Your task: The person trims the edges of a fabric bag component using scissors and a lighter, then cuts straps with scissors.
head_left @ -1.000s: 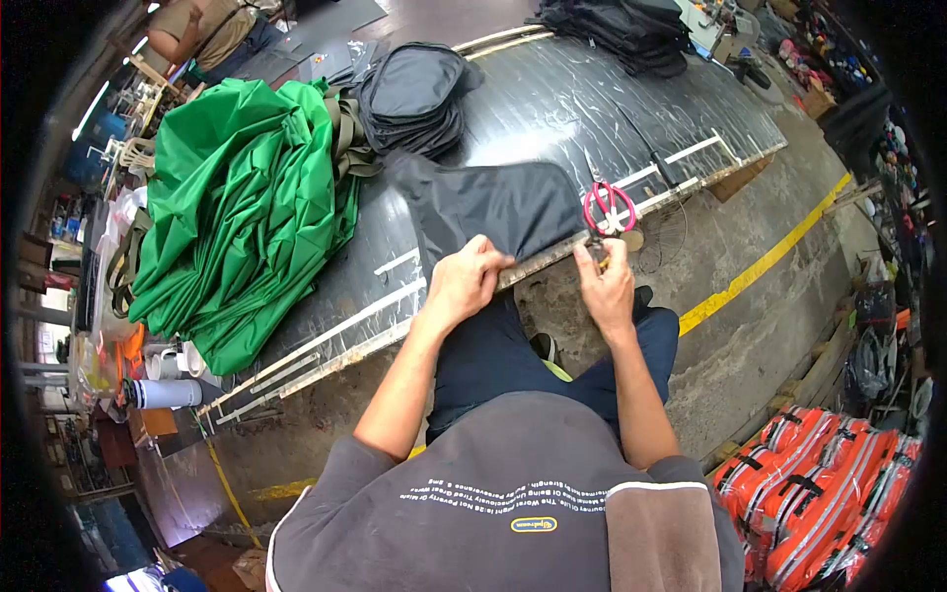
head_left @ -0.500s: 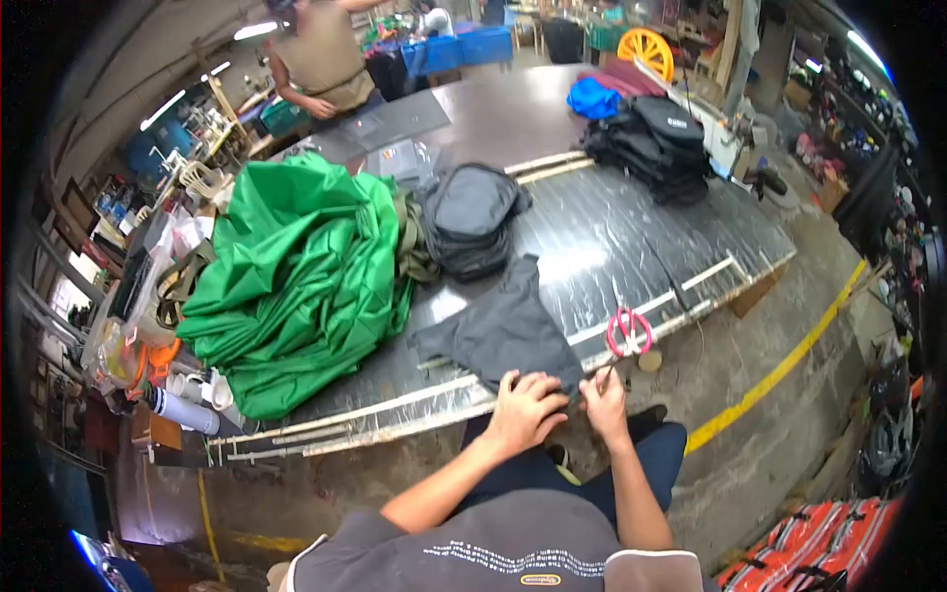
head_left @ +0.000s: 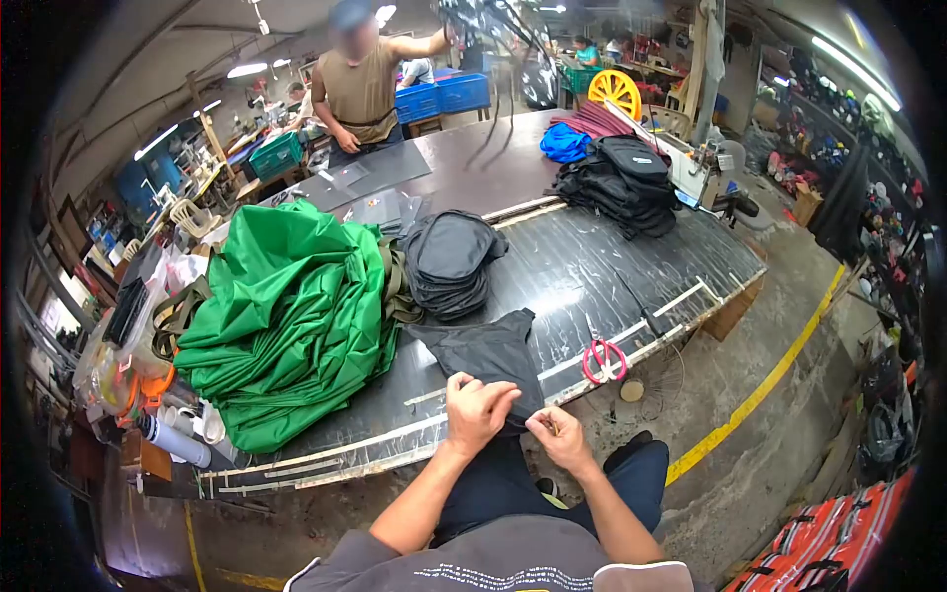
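A dark grey-black fabric piece (head_left: 493, 345) lies at the table's near edge, its lower end hanging over the edge towards my lap. My left hand (head_left: 478, 411) is above its near part, fingers curled in and thumb against them; whatever they pinch is hidden. Just right of the fabric's hanging end, my right hand (head_left: 559, 440) is closed around something small, of which only a brownish bit shows between the fingers. Pink-handled scissors (head_left: 604, 361) rest near the table edge, beyond my right hand.
A large green fabric heap (head_left: 286, 326) covers the table's left side. Stacked black bags (head_left: 452, 261) sit behind the fabric piece, more black bags (head_left: 621, 183) farther right. Across the table (head_left: 592, 266), a person (head_left: 360, 89) stands with one arm raised beside hanging clear plastic.
My left hand has gone from lying spread on the fabric to curled above it. My right hand has turned inward, its fingers closed. The view has tilted up, showing more of the person opposite.
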`<state>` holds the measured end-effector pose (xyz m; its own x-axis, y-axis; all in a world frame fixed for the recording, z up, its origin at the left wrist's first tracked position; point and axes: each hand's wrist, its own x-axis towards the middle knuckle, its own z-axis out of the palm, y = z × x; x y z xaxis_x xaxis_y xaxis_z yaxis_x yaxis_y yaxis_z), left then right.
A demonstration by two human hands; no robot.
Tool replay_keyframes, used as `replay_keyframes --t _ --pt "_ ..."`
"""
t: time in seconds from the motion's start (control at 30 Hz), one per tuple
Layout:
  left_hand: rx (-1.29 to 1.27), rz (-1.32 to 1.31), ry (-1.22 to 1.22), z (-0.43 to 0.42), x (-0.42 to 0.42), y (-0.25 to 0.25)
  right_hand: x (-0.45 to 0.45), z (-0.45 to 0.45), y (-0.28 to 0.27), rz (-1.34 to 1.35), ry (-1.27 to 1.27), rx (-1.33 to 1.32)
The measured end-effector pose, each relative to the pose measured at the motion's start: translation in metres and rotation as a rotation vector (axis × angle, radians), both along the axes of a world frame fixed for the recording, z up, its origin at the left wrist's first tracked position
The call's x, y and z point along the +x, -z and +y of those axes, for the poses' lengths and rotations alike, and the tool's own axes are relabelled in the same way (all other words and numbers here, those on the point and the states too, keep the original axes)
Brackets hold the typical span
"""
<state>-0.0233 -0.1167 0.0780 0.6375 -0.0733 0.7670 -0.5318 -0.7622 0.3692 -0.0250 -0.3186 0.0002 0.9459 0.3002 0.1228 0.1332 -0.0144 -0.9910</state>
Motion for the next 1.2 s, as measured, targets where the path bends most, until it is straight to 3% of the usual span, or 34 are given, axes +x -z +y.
replay_keyframes --t 0.17,0.23,0.3,0.37,0.47,0.57,0.67,0.8,0.9,0.97,1.1,1.2 --pt "-0.060 0.095 -0.099 0.029 -0.019 0.040 -0.004 -0.009 0.000 0.149 -0.036 0.108" --pt "-0.053 0.091 -0.294 0.038 -0.036 0.059 0.005 -0.020 0.012 0.062 0.007 0.192" --pt "-0.260 0.156 -0.540 0.036 -0.049 0.070 0.014 -0.034 0.014 0.047 0.144 0.034" --pt "-0.560 0.443 -0.488 0.055 -0.052 0.106 0.023 -0.048 0.007 -0.038 0.324 -0.195" --pt "-0.646 0.698 -0.330 0.079 -0.042 0.106 0.047 -0.064 -0.006 -0.246 0.460 -0.413" --pt "-0.562 0.722 -0.301 0.075 -0.032 0.082 0.077 -0.078 -0.023 -0.302 0.531 -0.534" --pt "-0.609 0.430 -0.259 0.060 -0.025 0.058 0.114 -0.097 -0.020 -0.351 0.647 -0.737" --pt "-0.799 0.366 -0.121 0.058 -0.015 0.010 0.165 -0.122 -0.004 -0.370 0.731 -0.900" --pt "-1.111 0.342 -0.038 0.077 0.009 -0.037 0.190 -0.128 0.006 -0.468 0.718 -0.886" --pt "-1.185 0.270 0.039 0.098 0.028 -0.060 0.198 -0.129 0.014 -0.444 0.730 -0.867" --pt "-1.124 0.079 0.094 0.122 0.066 -0.122 0.195 -0.128 0.020 -0.385 0.764 -0.804" --pt "-1.089 0.006 0.048 0.170 0.131 -0.122 0.196 -0.127 0.021 -0.425 0.800 -0.783"
